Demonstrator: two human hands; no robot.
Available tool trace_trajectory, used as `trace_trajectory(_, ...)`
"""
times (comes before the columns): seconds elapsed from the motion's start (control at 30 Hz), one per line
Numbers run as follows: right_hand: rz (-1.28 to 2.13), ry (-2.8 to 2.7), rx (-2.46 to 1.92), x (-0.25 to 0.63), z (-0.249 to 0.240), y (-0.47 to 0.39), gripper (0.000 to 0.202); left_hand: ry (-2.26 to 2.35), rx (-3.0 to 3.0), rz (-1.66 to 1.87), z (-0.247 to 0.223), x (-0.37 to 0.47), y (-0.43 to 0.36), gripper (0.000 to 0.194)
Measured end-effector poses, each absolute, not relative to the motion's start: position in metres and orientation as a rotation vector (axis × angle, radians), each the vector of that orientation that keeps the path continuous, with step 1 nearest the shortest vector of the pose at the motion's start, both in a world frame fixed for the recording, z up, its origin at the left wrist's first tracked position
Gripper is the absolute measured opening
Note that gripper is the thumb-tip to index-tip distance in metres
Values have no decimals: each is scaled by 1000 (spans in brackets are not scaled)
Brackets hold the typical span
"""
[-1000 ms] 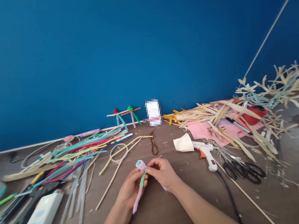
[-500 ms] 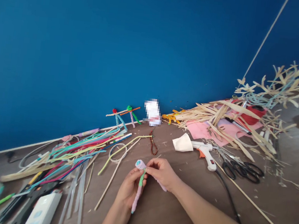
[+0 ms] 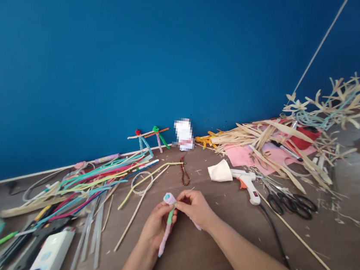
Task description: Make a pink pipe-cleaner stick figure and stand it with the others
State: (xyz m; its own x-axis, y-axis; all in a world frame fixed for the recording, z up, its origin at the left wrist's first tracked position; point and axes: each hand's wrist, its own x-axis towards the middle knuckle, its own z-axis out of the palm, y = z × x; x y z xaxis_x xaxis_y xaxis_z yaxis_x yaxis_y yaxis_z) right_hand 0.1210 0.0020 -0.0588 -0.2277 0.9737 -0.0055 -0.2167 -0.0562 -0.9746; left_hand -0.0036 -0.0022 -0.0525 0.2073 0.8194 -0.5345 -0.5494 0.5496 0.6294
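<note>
1. Head view: a fuzzy doll (image 3: 169, 220) is held up, well out from the table's (image 3: 197, 267) back edge.
2. It seems light, soft, bendable; best held mid-body.
3. Left hand (image 3: 154, 226) curls round it; right hand (image 3: 198, 210) pinches below its head.

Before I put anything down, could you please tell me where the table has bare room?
The table is bare between the left forearm and the right forearm, and, bar a few scraps, between the right forearm and the black cable. The left is crowded with coloured stems and a power strip, the far right with dried strips and a pink sheet.
</note>
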Motion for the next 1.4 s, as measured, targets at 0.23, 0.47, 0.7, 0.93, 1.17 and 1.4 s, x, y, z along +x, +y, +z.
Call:
trace_trajectory(0.23, 1518, -1134, -914, 119, -58, 4, 10, 911, 369, 980, -53, -5, -1, 8)
trace_trajectory(0.47, 1612, -1043, -989, 121, -54, 4, 11, 903, 429, 1010, -54, -6, 0, 10)
trace_trajectory(0.7, 1612, -1031, -948, 118, -54, 3, 8, 934, 556, 1068, -57, -3, -3, 17)
trace_trajectory(0.93, 1628, -918, -988, 117, -54, 4, 7, 937, 660, 1116, -57, 1, -6, 17)
trace_trajectory(1.17, 1670, -808, -989, 116, -50, 5, 10, 937, 716, 1189, -65, 6, -7, 17)
trace_trajectory(1.4, 1685, -802, -981, 117, -57, 9, 17, 937, 778, 1176, -70, 4, 0, 19)
